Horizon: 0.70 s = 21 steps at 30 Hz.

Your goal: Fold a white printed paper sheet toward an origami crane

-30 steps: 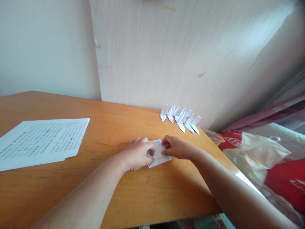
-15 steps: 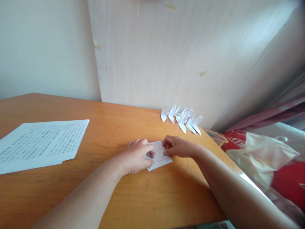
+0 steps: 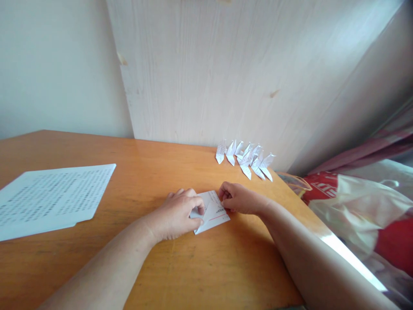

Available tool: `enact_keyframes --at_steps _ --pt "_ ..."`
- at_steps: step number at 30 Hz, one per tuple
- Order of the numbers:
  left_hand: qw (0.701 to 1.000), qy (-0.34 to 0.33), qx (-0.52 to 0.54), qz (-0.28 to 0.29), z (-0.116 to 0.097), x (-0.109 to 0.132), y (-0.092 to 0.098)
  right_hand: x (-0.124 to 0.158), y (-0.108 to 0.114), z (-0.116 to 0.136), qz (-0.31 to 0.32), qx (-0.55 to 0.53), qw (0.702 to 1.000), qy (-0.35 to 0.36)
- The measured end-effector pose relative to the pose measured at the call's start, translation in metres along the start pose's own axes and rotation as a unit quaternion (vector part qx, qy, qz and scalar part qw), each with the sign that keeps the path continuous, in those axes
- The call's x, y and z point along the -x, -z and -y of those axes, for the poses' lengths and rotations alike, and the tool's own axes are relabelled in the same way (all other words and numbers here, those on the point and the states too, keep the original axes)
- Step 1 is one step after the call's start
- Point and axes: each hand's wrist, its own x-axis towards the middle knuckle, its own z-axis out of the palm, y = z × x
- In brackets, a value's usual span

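Head view: sheets [image 3: 58, 193] lie leftmost on the bench [image 3: 180, 275]; the left hand [image 3: 176, 214] rests slightly parted fingers on the paper [image 3: 213, 211], flat between both hands, long axis partly hidden; the right hand [image 3: 241, 199] curls at its right edge, pinch uncertain; folded shapes [image 3: 245, 159] sit beyond.

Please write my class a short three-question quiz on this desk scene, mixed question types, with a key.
1. True or false: the left hand touches the small white paper.
2. Where are the folded paper shapes? A: in the left hand; B: beyond the right hand; C: under the small white paper.
3. Fill in: the straight line printed on the small white paper is ____.

Key: 1 true; 2 B; 3 red.
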Motion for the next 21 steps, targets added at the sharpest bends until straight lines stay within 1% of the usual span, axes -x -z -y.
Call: enact_keyframes --at_steps 3,6,11,14,16,18,21 --pt "1.000 -0.001 -0.004 -0.004 0.000 0.000 0.000 0.003 -0.004 -0.001 -0.023 -0.026 0.999 -0.002" --pt "1.000 -0.002 -0.010 -0.002 -0.001 0.000 0.000 0.005 -0.008 -0.004 -0.042 -0.047 0.998 0.028" --pt "1.000 -0.017 -0.010 0.005 0.000 0.001 0.002 0.005 -0.015 -0.003 -0.108 0.029 0.989 0.094" --pt "0.999 -0.033 -0.008 0.008 0.004 0.002 0.003 0.008 -0.018 0.005 -0.140 0.074 0.973 0.169" --pt "0.999 -0.038 -0.010 0.011 0.006 0.003 0.003 0.013 -0.019 0.011 -0.136 0.095 0.962 0.219" --pt "0.999 -0.039 -0.014 0.014 0.007 0.004 0.005 0.018 -0.021 0.017 -0.108 0.107 0.955 0.255" --pt "0.999 -0.033 -0.011 0.020 0.005 0.006 0.007 0.023 -0.023 0.022 -0.061 0.131 0.953 0.268"
